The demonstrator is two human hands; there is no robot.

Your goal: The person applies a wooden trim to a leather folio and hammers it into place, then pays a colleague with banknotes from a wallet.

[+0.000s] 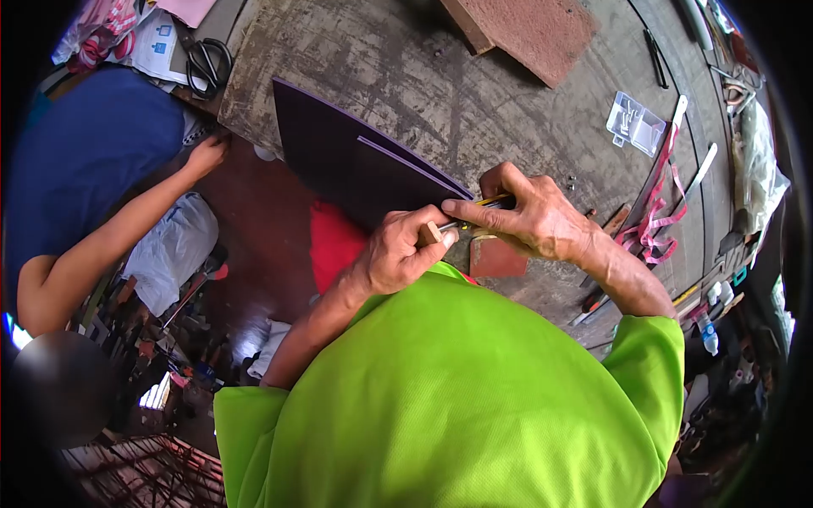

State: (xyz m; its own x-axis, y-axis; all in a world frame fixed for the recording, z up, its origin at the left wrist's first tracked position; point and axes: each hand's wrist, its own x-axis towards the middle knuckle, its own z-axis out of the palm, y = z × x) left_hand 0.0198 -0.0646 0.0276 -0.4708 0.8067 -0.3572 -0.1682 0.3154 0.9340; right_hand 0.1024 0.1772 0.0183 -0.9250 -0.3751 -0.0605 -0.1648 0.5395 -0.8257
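Near the bench's front edge my two hands meet, both closed. In my left hand [405, 252] is a small piece of pale wood [430, 233], pinched between thumb and fingers. My right hand [540, 216] grips a slim tool with a black-and-yellow handle [498, 202], which looks like a screwdriver; its metal end reaches my left fingertips, and the exact contact is hidden. A dark purple board [339, 165] with a second, similar panel against it slants beside my left hand. Under my right hand lies a small reddish block [498, 256].
The worn workbench [381, 76] carries a reddish-brown slab [533, 34], a clear box of small hardware [635, 123], a pink tape [656, 224] and black-handled scissors [207, 66]. At left, a co-worker's arm [118, 233] reaches toward the bench edge, above a plastic bag [174, 250].
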